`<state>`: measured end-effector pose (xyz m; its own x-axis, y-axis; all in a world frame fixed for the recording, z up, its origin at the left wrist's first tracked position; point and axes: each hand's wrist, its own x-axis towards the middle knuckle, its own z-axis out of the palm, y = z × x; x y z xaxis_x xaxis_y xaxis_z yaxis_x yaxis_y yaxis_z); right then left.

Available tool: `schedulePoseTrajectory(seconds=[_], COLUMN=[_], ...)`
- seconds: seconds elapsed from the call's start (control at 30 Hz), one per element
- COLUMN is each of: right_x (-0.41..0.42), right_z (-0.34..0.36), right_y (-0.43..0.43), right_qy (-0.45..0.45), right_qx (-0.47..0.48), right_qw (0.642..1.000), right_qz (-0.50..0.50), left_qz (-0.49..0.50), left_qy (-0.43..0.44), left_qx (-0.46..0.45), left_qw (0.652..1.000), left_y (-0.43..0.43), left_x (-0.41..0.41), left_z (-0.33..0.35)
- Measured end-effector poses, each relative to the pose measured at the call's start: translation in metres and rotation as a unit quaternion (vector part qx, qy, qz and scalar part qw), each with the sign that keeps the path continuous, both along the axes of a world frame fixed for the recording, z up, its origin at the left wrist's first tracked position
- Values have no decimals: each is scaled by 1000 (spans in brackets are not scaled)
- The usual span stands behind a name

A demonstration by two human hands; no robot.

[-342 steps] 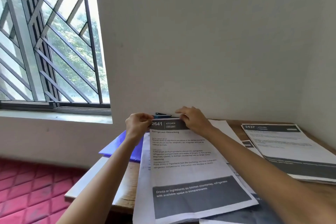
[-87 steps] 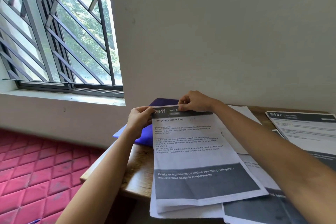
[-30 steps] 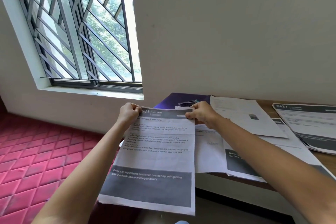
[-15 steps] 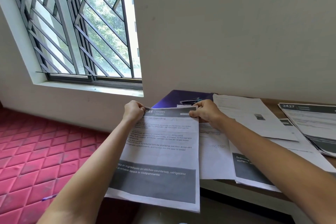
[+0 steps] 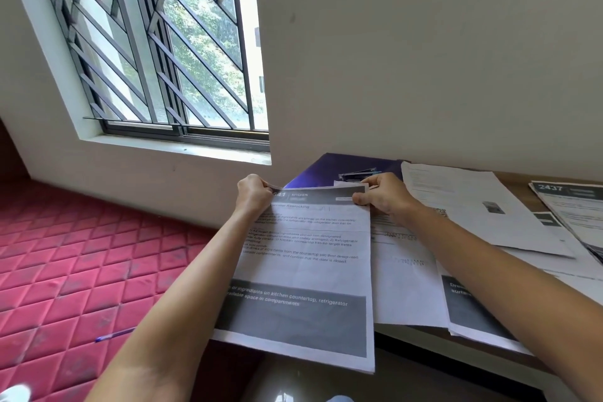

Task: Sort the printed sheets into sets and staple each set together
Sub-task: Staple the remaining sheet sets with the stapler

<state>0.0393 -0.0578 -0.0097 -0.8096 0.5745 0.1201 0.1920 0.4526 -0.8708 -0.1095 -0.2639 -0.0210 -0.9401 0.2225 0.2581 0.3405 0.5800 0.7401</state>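
I hold a set of printed sheets (image 5: 306, 271) headed "KITCHEN, Refrigerator Restocking" off the table's left edge, hanging down in the air. My left hand (image 5: 253, 194) pinches its top left corner. My right hand (image 5: 383, 194) pinches its top right corner. A dark stapler (image 5: 357, 174) lies on a purple folder (image 5: 326, 170) just behind my hands. More loose sheets (image 5: 470, 206) lie spread on the wooden table (image 5: 522, 178), and a stack headed "2437" (image 5: 574, 202) sits at the far right.
A cream wall stands right behind the table. A barred window (image 5: 156, 52) is at the left. Below lies a red quilted mat (image 5: 65, 271) with a pen (image 5: 114, 334) on it.
Both hands lifted the 2641 set off the table pile and carried it left, past the table's edge. It uncovered other sheets beneath. The view turned left.
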Motion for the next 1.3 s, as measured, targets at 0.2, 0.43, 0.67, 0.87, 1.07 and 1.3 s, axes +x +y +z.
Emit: schedulePoseTrajectory(seconds=[0.2,0.43,0.67,0.87,1.07,1.3], right_x=[-7,-13,-18,-12,11,39], right_z=[2,2,-1,7,15,17], right_y=[0,-2,-9,-2,30,63], right_qy=[7,8,-12,-3,12,-32], right_qx=[4,4,35,71,59,110], right_qw=[1000,1000,999,997,995,992], right_qz=[2,-4,-23,-32,-75,-57], left_qz=[10,-29,-80,-43,-18,-8], left_qy=[-21,-137,-226,-128,-50,-13], left_qx=[10,99,169,80,6,-41], left_qw=[1000,985,956,988,999,999], left_y=[-3,-18,-24,-18,-8,-5], left_x=[-8,-23,-22,-22,-17,-13], left_z=[-5,-6,-1,-3,-3,-1])
